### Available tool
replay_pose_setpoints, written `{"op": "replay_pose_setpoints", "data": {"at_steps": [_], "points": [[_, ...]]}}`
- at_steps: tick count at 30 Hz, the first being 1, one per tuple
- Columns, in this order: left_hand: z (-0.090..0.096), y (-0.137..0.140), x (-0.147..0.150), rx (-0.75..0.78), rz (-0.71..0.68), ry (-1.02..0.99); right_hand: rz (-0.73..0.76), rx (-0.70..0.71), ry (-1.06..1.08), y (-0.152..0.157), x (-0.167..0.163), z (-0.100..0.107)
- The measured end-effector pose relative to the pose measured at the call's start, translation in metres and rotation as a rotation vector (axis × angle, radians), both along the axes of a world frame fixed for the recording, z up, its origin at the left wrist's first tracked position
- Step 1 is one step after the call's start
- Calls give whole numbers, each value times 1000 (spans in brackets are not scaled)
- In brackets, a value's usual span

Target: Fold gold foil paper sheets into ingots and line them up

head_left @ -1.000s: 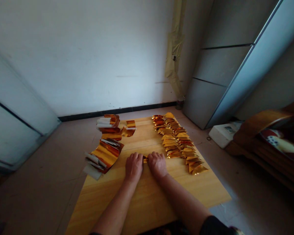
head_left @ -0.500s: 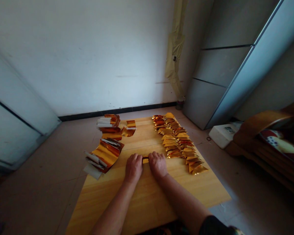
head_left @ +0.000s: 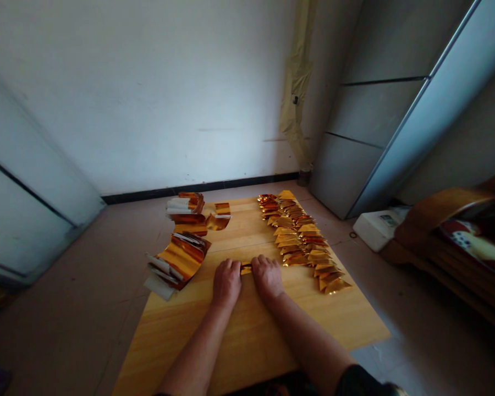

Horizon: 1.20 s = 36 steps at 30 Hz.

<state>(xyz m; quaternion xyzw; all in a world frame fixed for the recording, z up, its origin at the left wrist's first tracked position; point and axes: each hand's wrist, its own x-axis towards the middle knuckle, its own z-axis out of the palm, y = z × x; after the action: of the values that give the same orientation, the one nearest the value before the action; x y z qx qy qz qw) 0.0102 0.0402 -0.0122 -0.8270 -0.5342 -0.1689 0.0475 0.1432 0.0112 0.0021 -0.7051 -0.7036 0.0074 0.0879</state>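
Note:
A small piece of gold foil paper (head_left: 246,268) spans the gap between my hands, low over the wooden table (head_left: 247,330). My left hand (head_left: 226,283) is closed on its left end, and my right hand (head_left: 268,278) grips the right end; the fingers cover most of it. Left of my hands lie loose stacks of curled gold foil paper sheets (head_left: 185,258) with pale undersides. To the right, folded gold foil paper pieces (head_left: 292,236) with pointed ends overlap in two rows.
A white wall (head_left: 169,99) with a dark skirting stands behind the table. At the right are a grey cabinet (head_left: 367,121), a white box (head_left: 375,228) on the floor and a wooden seat (head_left: 449,209) with a patterned cloth.
Both hands stay closed on the foil paper in almost the same place. The visible strip between them looks slightly narrower in height. The view has shifted very slightly.

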Motion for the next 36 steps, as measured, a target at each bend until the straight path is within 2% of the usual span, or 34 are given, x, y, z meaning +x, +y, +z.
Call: {"op": "replay_pose_setpoints", "data": {"at_steps": [7, 19, 22, 25, 28, 31, 33, 36], "points": [[3, 0, -2, -8, -1, -72, -5, -1, -12, 1, 1, 0], [-3, -5, -17, -71, 31, -476, 11, 48, 24, 1, 1, -1], [-4, -6, -20, -103, 59, -608, -36, 60, 63, -9, 1, 6], [0, -12, -26, -111, 129, -751, -33, 120, 100, -35, 6, 8], [9, -24, -24, -122, 153, -840, 170, 153, 130, -72, 18, 2], [20, -38, -5, -147, 61, -859, 395, 199, 203, -106, 34, -3], [25, -46, 14, -158, -36, -847, 452, 223, 281, -122, 43, -1], [25, -51, 45, -154, -180, -779, 463, 272, 370, -132, 51, 3]]}}
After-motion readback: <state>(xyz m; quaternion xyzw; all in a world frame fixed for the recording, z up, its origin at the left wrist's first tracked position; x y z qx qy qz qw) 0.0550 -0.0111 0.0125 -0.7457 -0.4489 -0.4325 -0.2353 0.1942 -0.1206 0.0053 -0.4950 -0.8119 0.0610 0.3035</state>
